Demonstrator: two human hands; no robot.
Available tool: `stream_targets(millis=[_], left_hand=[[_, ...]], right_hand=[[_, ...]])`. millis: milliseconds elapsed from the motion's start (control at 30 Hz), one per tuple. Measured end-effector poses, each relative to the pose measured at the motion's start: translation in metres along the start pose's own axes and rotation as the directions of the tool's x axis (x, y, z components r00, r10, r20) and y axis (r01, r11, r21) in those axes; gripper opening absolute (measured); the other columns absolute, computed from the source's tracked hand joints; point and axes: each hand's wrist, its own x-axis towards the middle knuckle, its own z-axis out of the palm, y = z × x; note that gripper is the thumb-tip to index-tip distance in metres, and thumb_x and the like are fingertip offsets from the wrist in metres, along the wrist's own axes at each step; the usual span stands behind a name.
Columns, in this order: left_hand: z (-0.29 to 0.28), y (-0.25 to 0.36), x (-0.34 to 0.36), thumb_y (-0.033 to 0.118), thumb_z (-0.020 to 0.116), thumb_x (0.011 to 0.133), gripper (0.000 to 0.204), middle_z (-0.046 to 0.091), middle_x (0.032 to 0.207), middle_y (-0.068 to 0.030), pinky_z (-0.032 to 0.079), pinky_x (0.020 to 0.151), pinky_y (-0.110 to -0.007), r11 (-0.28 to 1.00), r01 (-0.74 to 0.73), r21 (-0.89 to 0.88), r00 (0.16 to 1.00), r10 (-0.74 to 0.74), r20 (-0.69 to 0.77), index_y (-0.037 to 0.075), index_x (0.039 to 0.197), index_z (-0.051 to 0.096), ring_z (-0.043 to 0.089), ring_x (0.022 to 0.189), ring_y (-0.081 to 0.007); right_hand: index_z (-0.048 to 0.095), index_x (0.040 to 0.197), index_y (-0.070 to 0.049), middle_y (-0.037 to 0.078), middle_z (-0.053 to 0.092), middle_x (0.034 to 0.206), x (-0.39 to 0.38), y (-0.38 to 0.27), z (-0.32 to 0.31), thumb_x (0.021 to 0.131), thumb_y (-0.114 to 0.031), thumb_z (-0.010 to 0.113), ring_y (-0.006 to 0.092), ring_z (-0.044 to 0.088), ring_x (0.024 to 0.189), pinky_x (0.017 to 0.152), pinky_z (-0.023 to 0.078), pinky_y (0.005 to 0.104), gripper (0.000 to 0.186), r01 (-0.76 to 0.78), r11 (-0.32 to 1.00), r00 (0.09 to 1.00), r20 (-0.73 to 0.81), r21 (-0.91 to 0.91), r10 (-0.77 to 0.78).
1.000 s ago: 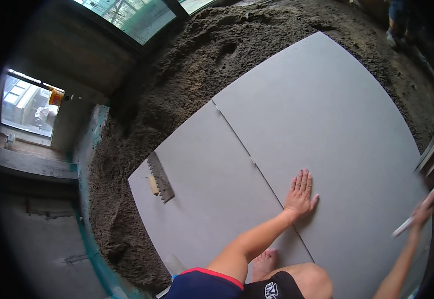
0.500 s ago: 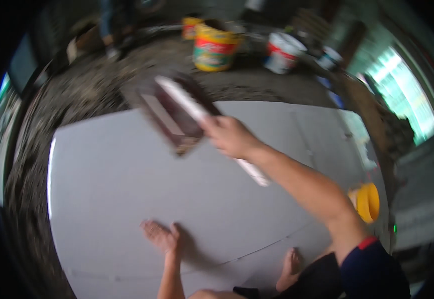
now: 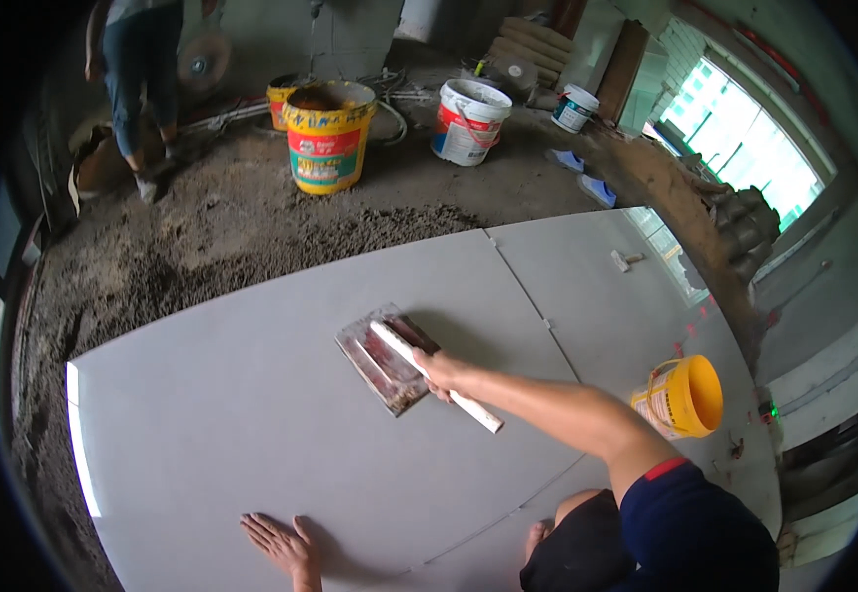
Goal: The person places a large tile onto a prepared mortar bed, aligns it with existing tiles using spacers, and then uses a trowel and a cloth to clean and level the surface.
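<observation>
Fingers [image 3: 437,373] grasp a trowel's white handle [image 3: 436,376]; left hand [image 3: 281,544] lies splayed on tile [image 3: 232,424].

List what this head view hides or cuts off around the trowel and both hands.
- Trowel handle's middle: wrapped by the right hand.
- Trowel's underside: flat against the tile.
- Left hand: wrist cut off by the lower edge.
- Yellow pail contents: its side faces the camera.
- Person at the back: upper body cut off by the top edge.
</observation>
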Motion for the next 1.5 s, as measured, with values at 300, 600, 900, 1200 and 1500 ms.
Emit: stream_targets(millis=[300, 600, 900, 1200, 1500], left_hand=[[-0.035, 0.020, 0.021, 0.054, 0.024, 0.091, 0.085, -0.011, 0.144, -0.0328, 0.002, 0.110, -0.057, 0.985, 0.072, -0.154, 0.953, -0.022, 0.303, -0.006, 0.139, -0.013, -0.007, 0.134, -0.0487], [-0.036, 0.028, 0.015, 0.053, 0.025, 0.091, 0.084, -0.006, 0.145, -0.0335, 0.003, 0.111, -0.055, 0.990, -0.046, -0.130, 0.974, 0.073, 0.215, -0.006, 0.140, -0.010, -0.003, 0.135, -0.0484], [-0.059, 0.038, 0.025, 0.053, 0.025, 0.091, 0.084, -0.006, 0.145, -0.0332, 0.000, 0.111, -0.053, 0.989, 0.109, -0.102, 0.917, -0.061, 0.393, -0.008, 0.140, -0.003, -0.002, 0.136, -0.0469], [-0.056, 0.046, 0.020, 0.060, 0.025, 0.089, 0.088, -0.012, 0.146, -0.0292, 0.005, 0.110, -0.055, 0.975, 0.050, -0.215, 0.960, 0.013, 0.280, -0.003, 0.141, -0.010, -0.002, 0.135, -0.0468], [0.026, -0.005, 0.003, 0.045, 0.031, 0.095, 0.073, 0.012, 0.148, -0.0253, 0.014, 0.112, -0.045, 0.973, -0.082, 0.216, 0.993, 0.061, 0.101, -0.008, 0.141, 0.011, 0.012, 0.138, -0.0380]], right_hand=[[0.049, 0.066, -0.002, 0.010, 0.048, 0.049, -0.001, -0.153, -0.069, 0.092, -0.058, 0.032, 0.0228, 0.048, 0.040, 0.039, 0.038, 0.0376, 0.064, 0.599, 0.738, 0.593, -0.447, -0.310, -0.669], [0.051, 0.075, -0.005, 0.002, 0.041, 0.047, 0.047, -0.002, -0.117, 0.092, -0.058, 0.033, 0.0146, 0.037, 0.029, 0.028, 0.031, 0.0332, 0.059, 0.048, 0.998, 0.984, -0.174, 0.049, -0.039], [0.049, 0.059, 0.002, 0.018, 0.051, 0.049, 0.012, -0.123, -0.126, 0.091, -0.059, 0.034, 0.0335, 0.056, 0.048, 0.046, 0.040, 0.0435, 0.071, 0.488, 0.784, 0.482, -0.631, -0.383, -0.608], [0.041, 0.055, -0.008, 0.004, 0.038, 0.042, 0.027, 0.024, -0.131, 0.089, -0.063, 0.035, 0.0168, 0.040, 0.029, 0.028, 0.031, 0.0358, 0.065, -0.014, 0.999, 0.958, -0.287, -0.047, 0.000], [0.052, 0.077, 0.000, 0.009, 0.049, 0.054, -0.107, 0.034, -0.075, 0.093, -0.041, 0.045, 0.0156, 0.042, 0.051, 0.048, 0.039, 0.0366, 0.045, 0.558, 0.771, 0.654, -0.409, -0.306, -0.636]])
